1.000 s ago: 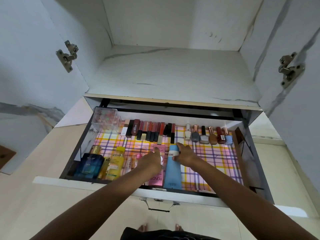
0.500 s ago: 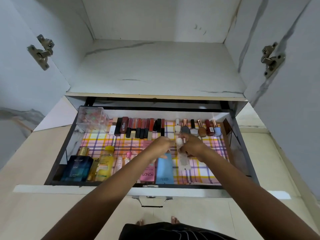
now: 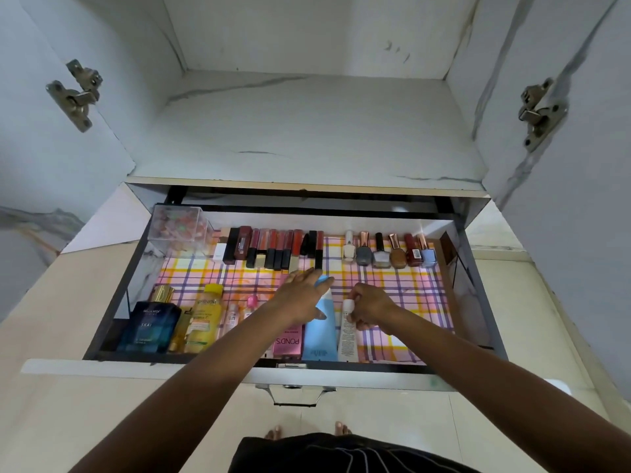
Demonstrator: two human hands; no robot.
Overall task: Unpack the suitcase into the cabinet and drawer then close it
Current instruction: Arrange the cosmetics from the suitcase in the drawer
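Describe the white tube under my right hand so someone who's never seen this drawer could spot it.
Look in the open drawer lined with pink plaid paper. In the row along its front edge, the white tube lies at the right end, its cap end held by the right hand. It is slim and white with fine dark print, beside a wider light blue tube.

The open drawer (image 3: 102,367) before me fills mid-frame, lined with plaid paper (image 3: 403,291). Along its far edge I see a clear box (image 3: 177,230) at upper left, a row of lipsticks (image 3: 273,249), then nail polish bottles (image 3: 389,252). Along the near edge, left to centre: blue perfume bottle (image 3: 150,327), yellow bottle (image 3: 205,319), pink box (image 3: 288,343), blue tube (image 3: 319,339), white tube (image 3: 348,339).
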